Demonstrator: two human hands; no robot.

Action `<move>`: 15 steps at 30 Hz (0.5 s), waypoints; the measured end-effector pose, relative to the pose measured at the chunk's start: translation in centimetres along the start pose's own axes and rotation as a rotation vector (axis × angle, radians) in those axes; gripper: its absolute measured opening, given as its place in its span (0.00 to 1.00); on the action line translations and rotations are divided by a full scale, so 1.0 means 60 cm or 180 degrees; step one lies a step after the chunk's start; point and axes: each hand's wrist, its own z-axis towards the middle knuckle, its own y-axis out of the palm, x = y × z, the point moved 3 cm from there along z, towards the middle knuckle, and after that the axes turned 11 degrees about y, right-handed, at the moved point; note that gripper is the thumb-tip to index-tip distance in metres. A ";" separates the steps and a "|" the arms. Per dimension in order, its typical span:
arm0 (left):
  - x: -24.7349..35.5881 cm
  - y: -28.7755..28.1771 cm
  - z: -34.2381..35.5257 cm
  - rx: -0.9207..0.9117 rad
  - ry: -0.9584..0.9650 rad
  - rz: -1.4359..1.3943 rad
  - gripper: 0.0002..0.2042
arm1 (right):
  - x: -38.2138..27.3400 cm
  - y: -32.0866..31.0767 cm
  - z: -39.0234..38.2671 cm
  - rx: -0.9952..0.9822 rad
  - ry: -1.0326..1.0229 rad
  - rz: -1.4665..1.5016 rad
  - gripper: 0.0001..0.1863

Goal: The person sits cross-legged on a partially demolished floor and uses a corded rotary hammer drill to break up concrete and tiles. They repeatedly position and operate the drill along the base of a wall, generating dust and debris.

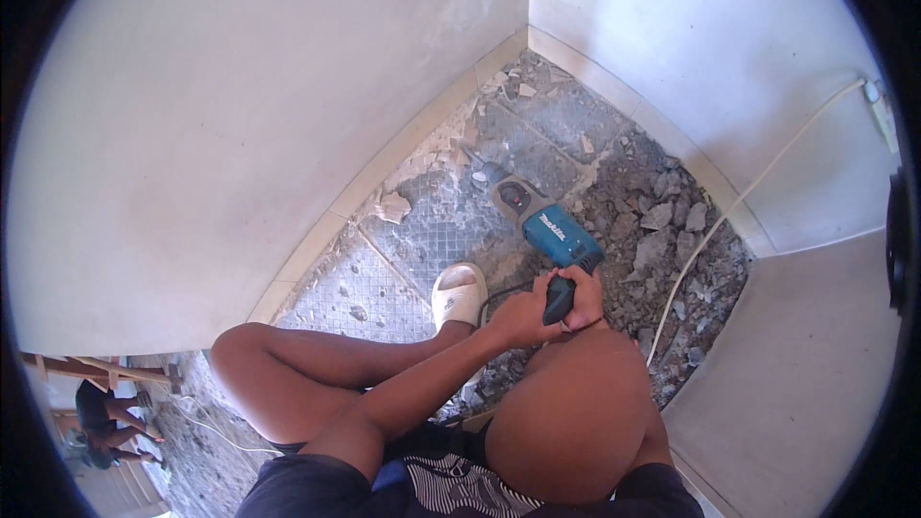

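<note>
A blue and grey rotary hammer (561, 232) lies slanted across the middle of the head view, its rear toward me. Both my hands are closed round its dark rear handle (558, 297): my left hand (524, 317) from the left, my right hand (586, 299) from the right. The chisel bit (472, 155) points away and to the left, at the broken floor edge along the left wall. Whether the tip touches the floor I cannot tell. A dark cord leaves the handle on the left, partly behind my left hand.
Grey rubble (652, 240) is heaped right of the tool. Gridded tile backing (422, 240) and a loose chunk (392, 207) lie left, near my slipper (459, 295). A white cable (729, 206) runs down from a wall socket. Walls meet ahead. Another person (106, 422) bends down at far left.
</note>
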 end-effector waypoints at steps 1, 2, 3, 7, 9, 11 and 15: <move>-0.002 0.003 -0.001 0.0043 -0.0007 -0.0055 0.51 | -0.003 0.002 -0.002 0.0011 -0.0095 -0.0116 0.26; -0.005 0.006 -0.002 0.0083 -0.0016 -0.0118 0.51 | -0.006 0.003 -0.004 -0.0018 -0.0190 -0.0226 0.25; -0.007 0.007 -0.001 0.0173 0.0060 -0.0059 0.50 | -0.009 0.005 -0.005 -0.0081 -0.0309 -0.0334 0.25; -0.016 0.013 0.004 0.0268 0.0206 0.0090 0.47 | -0.006 0.002 -0.002 -0.0084 0.0029 -0.0171 0.24; -0.023 0.015 0.004 0.0108 0.0051 0.0062 0.48 | 0.000 -0.002 0.001 0.0022 0.0165 -0.0036 0.24; -0.029 0.021 0.001 -0.0153 -0.0222 -0.0050 0.52 | 0.004 -0.003 0.002 -0.0018 0.0085 -0.0064 0.24; -0.024 0.018 -0.001 0.0272 0.0125 0.0042 0.45 | 0.008 -0.006 0.006 0.0053 -0.0053 -0.0140 0.23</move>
